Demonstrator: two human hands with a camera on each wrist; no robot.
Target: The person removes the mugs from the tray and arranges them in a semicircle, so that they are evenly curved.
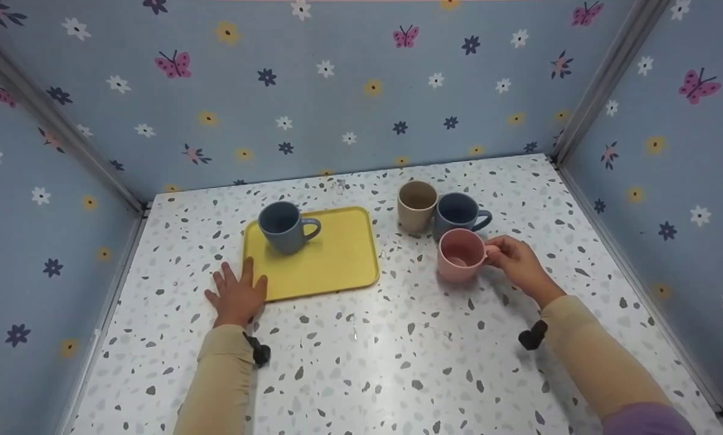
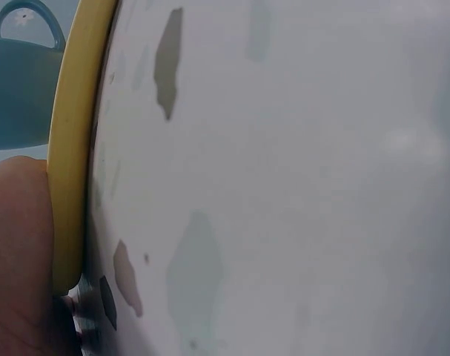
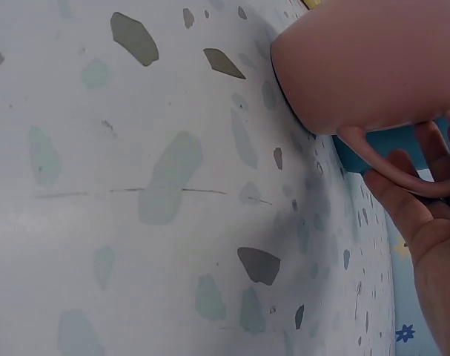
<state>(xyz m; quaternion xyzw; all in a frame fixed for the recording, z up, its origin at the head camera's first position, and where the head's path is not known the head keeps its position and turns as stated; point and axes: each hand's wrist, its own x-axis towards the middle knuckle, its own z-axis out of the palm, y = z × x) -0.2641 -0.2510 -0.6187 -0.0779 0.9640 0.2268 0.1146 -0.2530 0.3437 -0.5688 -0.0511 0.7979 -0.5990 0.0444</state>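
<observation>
A pink mug (image 1: 460, 255) is held by its handle in my right hand (image 1: 521, 266), fingers and thumb curled on the handle (image 3: 388, 169). Whether its base touches the table cannot be told. Just behind it are a blue mug (image 1: 456, 211) with its handle to the right and a beige cup (image 1: 416, 207). My left hand (image 1: 239, 297) rests with spread fingers at the near left corner of a yellow tray (image 1: 331, 260), touching its edge. Another blue mug (image 1: 281, 228) stands upright on the tray's left part, its handle pointing right.
The white speckled table (image 1: 361, 368) is enclosed by blue flowered panels (image 1: 337, 90) at the back and both sides. Metal posts (image 1: 603, 84) join the panels at the corners. Small black devices (image 1: 532, 336) sit on both wrists.
</observation>
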